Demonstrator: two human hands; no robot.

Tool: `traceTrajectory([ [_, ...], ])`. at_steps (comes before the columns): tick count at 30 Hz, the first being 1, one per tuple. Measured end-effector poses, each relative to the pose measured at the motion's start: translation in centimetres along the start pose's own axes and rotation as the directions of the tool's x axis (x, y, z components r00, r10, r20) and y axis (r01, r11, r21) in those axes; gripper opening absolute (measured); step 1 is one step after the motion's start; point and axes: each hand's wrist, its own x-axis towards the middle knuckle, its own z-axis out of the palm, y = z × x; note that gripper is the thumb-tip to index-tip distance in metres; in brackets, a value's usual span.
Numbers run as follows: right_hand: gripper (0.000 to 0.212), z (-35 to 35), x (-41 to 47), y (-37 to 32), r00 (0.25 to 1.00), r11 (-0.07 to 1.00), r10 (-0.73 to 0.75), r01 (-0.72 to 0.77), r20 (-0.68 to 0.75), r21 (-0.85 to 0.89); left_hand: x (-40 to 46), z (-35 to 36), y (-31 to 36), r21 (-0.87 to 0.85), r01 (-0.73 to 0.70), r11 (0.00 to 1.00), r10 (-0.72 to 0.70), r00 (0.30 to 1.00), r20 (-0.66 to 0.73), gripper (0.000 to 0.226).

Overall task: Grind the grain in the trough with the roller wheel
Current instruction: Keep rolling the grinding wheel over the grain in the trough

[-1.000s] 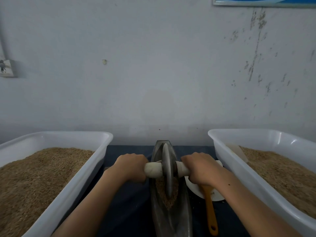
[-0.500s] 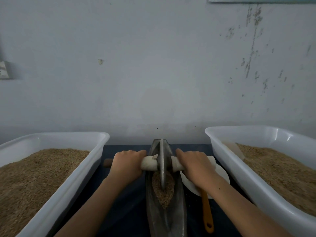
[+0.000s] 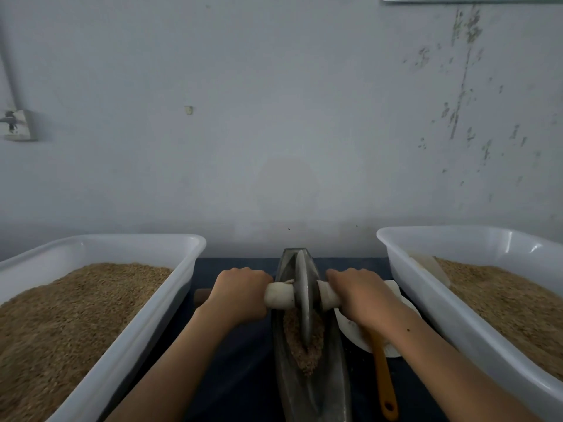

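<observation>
- At the middle of the dark blue desk, a long boat-shaped grey metal trough runs toward the far edge, brown crushed grain heaped inside.
- A grey metal roller wheel stands upright in the grain.
- The left hand and right hand each have a closed grip round the wheel's pale axle handle.
- White plastic tubs of grain flank the trough.

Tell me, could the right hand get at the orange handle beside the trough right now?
Probably yes: the orange handle lies uncovered just below the right hand, though that hand grips the roller and must let go first.
</observation>
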Motion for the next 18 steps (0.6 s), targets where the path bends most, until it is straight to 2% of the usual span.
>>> traceTrajectory([
  [4,0.025,1.0,0.2,-0.2,0.993,1.0,0.026,-0.028,-0.113,-0.014,-0.4,0.9,0.3,0.009,0.032,0.999,-0.03,0.98,-0.198,0.018],
  [7,0.023,1.3,0.0,0.0,0.988,1.0,0.013,-0.013,-0.151,-0.004,-0.6,0.8,0.3,-0.005,0.026,1.0,-0.026,0.978,-0.208,0.017],
  [10,0.02,0.8,-0.2,0.4,0.993,1.0,-0.012,0.013,-0.121,0.006,-0.4,0.0,0.1,-0.005,-0.01,1.0,0.01,0.997,-0.078,0.02],
  [15,0.024,-0.5,0.1,0.7,0.991,0.998,-0.051,0.048,0.125,0.026,0.0,-0.9,-0.4,-0.106,-0.025,0.994,0.05,0.971,0.232,0.034],
  [18,0.023,-0.5,0.4,0.9,0.987,0.998,-0.055,0.049,0.149,0.044,0.2,-1.0,-0.4,-0.112,-0.018,0.994,0.046,0.966,0.255,0.037],
])
